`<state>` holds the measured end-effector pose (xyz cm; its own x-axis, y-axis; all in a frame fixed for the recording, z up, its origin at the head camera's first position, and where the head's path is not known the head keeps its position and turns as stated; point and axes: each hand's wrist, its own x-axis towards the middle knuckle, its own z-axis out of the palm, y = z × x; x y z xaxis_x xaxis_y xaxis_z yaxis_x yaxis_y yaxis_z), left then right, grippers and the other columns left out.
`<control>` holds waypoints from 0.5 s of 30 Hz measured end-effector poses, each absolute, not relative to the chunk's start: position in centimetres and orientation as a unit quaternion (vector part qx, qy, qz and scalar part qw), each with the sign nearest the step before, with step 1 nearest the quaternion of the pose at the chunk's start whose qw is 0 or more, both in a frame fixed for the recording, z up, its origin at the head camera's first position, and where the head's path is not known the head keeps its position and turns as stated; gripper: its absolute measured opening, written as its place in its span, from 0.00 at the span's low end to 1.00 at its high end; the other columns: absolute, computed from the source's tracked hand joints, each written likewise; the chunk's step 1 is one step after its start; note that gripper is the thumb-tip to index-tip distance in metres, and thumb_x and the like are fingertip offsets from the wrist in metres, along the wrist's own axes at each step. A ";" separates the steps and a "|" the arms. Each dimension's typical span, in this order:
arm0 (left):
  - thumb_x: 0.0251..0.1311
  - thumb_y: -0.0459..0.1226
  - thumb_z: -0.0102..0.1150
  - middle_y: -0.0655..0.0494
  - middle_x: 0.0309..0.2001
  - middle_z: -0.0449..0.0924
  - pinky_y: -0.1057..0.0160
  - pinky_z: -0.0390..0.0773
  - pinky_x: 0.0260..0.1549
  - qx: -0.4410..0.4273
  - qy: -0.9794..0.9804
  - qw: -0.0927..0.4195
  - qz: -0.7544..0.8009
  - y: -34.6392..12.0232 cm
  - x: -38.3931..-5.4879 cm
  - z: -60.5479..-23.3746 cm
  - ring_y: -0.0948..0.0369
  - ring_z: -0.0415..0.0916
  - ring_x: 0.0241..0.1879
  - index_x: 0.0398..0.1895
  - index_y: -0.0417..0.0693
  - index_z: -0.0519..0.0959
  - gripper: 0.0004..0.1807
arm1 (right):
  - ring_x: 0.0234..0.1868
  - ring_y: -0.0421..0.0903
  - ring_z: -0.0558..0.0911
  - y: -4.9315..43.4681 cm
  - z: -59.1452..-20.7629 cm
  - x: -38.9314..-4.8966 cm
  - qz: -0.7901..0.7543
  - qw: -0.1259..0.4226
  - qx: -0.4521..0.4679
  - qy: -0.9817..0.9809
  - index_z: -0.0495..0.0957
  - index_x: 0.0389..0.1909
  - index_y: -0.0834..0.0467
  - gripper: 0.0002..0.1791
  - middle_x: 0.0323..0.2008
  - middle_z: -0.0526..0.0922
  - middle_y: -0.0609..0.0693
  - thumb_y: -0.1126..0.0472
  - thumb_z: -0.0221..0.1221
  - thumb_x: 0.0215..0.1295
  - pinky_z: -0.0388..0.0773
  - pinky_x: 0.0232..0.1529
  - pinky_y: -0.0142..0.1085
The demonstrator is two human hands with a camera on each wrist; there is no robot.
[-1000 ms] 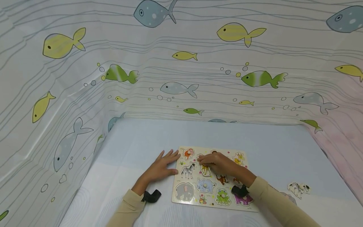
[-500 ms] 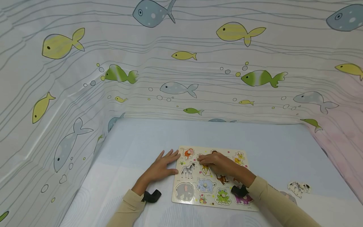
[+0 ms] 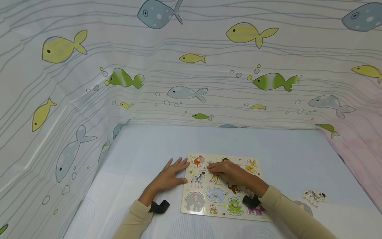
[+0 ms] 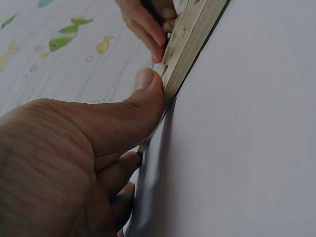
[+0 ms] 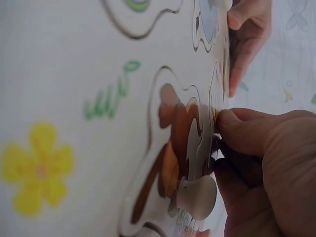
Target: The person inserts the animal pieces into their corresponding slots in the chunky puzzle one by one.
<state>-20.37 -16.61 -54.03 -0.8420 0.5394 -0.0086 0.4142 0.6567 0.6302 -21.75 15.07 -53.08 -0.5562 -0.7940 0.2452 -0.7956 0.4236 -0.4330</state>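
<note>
An animal puzzle board lies flat on the table. My left hand has its fingers spread at the board's left edge, and the left wrist view shows the thumb against the wooden side. Over the upper middle of the board, my right hand pinches the giraffe piece, whose upper part the fingers hide. The right wrist view has thumb and fingers close together at the board's surface, past a brown monkey piece with a white knob.
To the right lie a loose zebra piece and a grey elephant piece, partly behind the right sleeve. Zebra and elephant pictures show on the board without knobs. A fish-patterned curtain surrounds the table.
Both hands stay where they were, and the right fingers remain at the giraffe piece. Only the head view has shifted very slightly.
</note>
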 end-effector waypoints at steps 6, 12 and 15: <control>0.58 0.47 0.68 0.54 0.77 0.58 0.45 0.31 0.79 0.264 0.905 0.092 0.320 -16.6 -20.5 -54.3 0.51 0.48 0.80 0.74 0.51 0.65 0.41 | 0.64 0.53 0.80 14.9 -52.8 -21.5 0.279 0.006 0.444 -0.852 0.82 0.57 0.62 0.18 0.60 0.82 0.56 0.65 0.62 0.68 0.82 0.59 0.43; 0.58 0.47 0.69 0.54 0.77 0.57 0.44 0.31 0.79 0.263 0.905 0.094 0.322 -16.5 -20.4 -54.2 0.51 0.48 0.80 0.74 0.50 0.65 0.41 | 0.62 0.55 0.81 15.5 -50.8 -20.5 0.333 0.019 0.377 -0.864 0.80 0.60 0.61 0.21 0.62 0.80 0.59 0.62 0.63 0.67 0.85 0.51 0.45; 0.58 0.46 0.69 0.54 0.77 0.58 0.43 0.32 0.79 0.264 0.905 0.088 0.322 -16.6 -20.3 -54.1 0.50 0.48 0.79 0.74 0.49 0.66 0.40 | 0.61 0.56 0.81 16.5 -49.3 -19.9 0.357 0.033 0.351 -0.865 0.79 0.60 0.62 0.22 0.62 0.80 0.60 0.64 0.65 0.64 0.86 0.49 0.46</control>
<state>-20.33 -16.55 -54.14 -0.8451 0.5345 0.0098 0.4206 0.6534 0.6293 -19.85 16.47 -49.35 -0.7510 -0.5845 0.3073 -0.6312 0.4988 -0.5939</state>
